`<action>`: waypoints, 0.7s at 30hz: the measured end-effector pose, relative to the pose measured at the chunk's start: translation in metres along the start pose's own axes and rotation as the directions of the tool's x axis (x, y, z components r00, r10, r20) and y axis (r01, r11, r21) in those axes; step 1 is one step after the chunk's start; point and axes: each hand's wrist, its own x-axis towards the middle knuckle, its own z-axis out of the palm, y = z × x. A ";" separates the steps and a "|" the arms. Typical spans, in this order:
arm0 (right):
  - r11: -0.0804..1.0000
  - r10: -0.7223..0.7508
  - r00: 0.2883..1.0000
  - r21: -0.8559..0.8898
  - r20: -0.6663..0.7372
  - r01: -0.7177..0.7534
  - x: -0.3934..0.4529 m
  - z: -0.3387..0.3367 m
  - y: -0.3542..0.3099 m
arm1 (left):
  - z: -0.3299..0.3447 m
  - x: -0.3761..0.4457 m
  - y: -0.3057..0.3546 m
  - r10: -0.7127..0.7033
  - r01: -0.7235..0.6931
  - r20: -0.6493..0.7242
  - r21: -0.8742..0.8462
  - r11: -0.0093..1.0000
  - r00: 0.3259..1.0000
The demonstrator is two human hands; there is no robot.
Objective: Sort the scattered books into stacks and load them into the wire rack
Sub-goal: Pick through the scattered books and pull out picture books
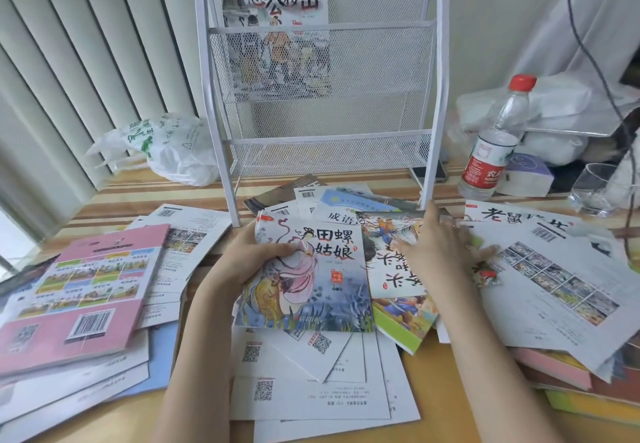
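Thin picture books lie scattered over the wooden table (443, 366). My left hand (256, 259) grips the left edge of a small stack topped by a blue book with a lady in pink (311, 286), held just above the pile. My right hand (436, 245) lies spread with straight fingers on a book with warriors on its cover (391, 269), which is turned the other way round. The white wire rack (322, 103) stands behind the pile, with one mountain-title book (277, 6) upright in its upper pocket. The rack's lower pocket shows no books.
A pink book (83, 290) lies face down on the left, on top of white booklets. More white-backed books (540, 276) spread on the right over pink and yellow ones. A water bottle (495, 141), a glass (595, 189), a phone (429, 172) and a plastic bag (166, 148) flank the rack.
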 end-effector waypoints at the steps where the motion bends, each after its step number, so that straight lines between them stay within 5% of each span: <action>1: 1.000 -0.002 1.000 0.006 -0.013 0.002 0.001 0.000 -0.002 | 0.001 0.000 0.000 0.007 -0.007 -0.016 -0.003 1.000 1.000; 6: 0.995 0.088 0.995 0.053 0.041 -0.090 0.011 -0.015 -0.001 | 0.010 -0.002 0.000 0.183 -0.169 -0.157 0.098 0.981 0.971; 9: 0.983 0.058 0.987 0.179 -0.153 -0.030 0.010 -0.017 0.002 | 0.009 -0.002 0.001 0.186 -0.166 -0.148 0.139 0.976 0.971; 12: 0.914 0.076 0.847 0.377 -0.526 0.151 0.000 -0.017 0.004 | 0.008 -0.002 0.003 0.213 -0.182 -0.127 0.218 0.959 0.969; 14: 0.862 0.105 0.760 0.439 -0.642 0.252 -0.006 -0.024 -0.002 | 0.008 -0.001 0.004 0.247 -0.217 -0.099 0.243 0.945 0.964; 21: 0.763 -0.420 0.471 -0.020 -0.776 0.647 -0.026 -0.066 -0.045 | 0.017 -0.003 0.005 0.251 -0.223 -0.120 0.209 0.952 0.960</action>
